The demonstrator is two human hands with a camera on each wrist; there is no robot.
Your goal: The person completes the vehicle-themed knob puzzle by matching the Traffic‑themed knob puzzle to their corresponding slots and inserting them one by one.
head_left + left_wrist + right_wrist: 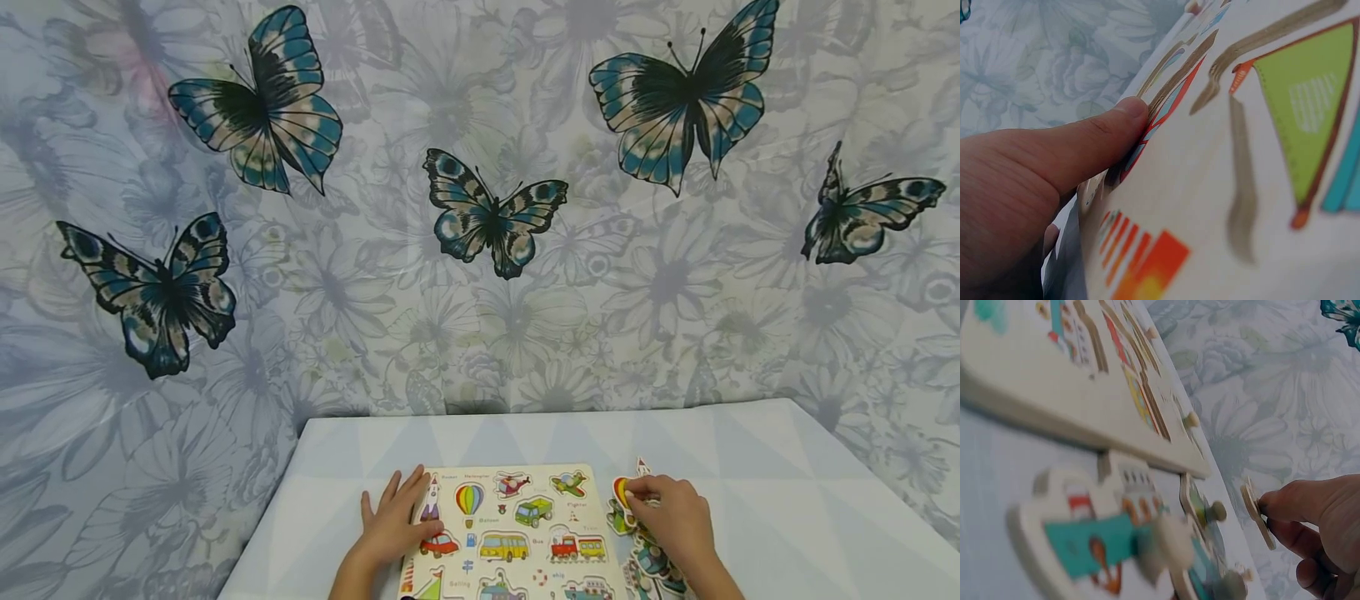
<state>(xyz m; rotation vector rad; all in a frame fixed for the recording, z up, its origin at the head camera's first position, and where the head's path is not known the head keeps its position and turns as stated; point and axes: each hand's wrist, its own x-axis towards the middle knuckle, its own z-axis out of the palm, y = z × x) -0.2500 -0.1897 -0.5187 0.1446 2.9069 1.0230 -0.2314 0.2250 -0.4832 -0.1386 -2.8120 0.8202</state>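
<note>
A wooden puzzle board (551,575) with printed vehicles lies on the table. My left hand (393,521) rests at its left edge, fingers spread, the thumb (1107,128) lying over the board next to the red car picture (440,544). Right of the board, my right hand (675,517) pinches a balloon puzzle piece (620,490) between thumb and fingertips. In the right wrist view this piece (1254,509) is edge-on, raised off the table; its picture is turned away there. Below that hand lies a heap of loose knobbed puzzle pieces (651,557), partly hidden by it.
A ship-shaped piece (1091,540) with a round knob lies close to the board's right side. Knobs (1191,420) stand up from the board's far part. The white and pale blue table (517,437) ends at a wall (375,333) with butterfly decorations (495,217).
</note>
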